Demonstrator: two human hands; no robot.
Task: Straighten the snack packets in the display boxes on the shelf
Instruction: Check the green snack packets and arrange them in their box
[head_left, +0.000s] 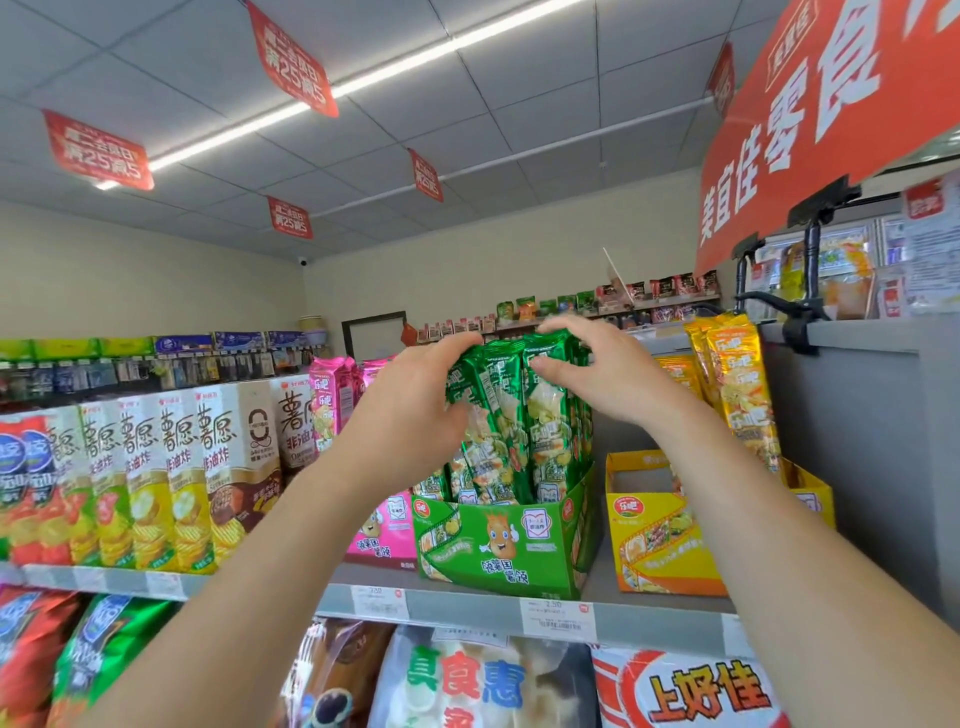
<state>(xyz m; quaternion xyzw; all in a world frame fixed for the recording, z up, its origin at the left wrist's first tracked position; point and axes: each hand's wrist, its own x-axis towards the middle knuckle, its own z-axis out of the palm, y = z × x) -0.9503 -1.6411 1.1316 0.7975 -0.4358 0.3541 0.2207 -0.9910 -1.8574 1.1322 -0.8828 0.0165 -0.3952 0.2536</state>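
Both hands are up at the green packets (519, 415), which stand upright and close together in the green box (509, 540) on the middle of the shelf (467, 603). The packets on the left side of the bunch lean a little to the left, and those on the right stand more straight.

The left hand (410, 410) holds the left side of the bunch near the top, with its fingers curled over the upper edges and the thumb low on the front. The right hand (608, 374) holds the right side. Its thumb lies on the front of one packet and its fingers bend over the tops toward the far side.

Just to the right of the green box stands a yellow box (660, 540), and a few yellow packets (737, 389) lean at its far right end. To the left, touching the green box, is a pink box (384, 530) with pink packets (332, 400) in it. Further left is a row of tall cartons (156, 467). A white price tag (558, 618) sits on the near edge of the shelf, under the green box.
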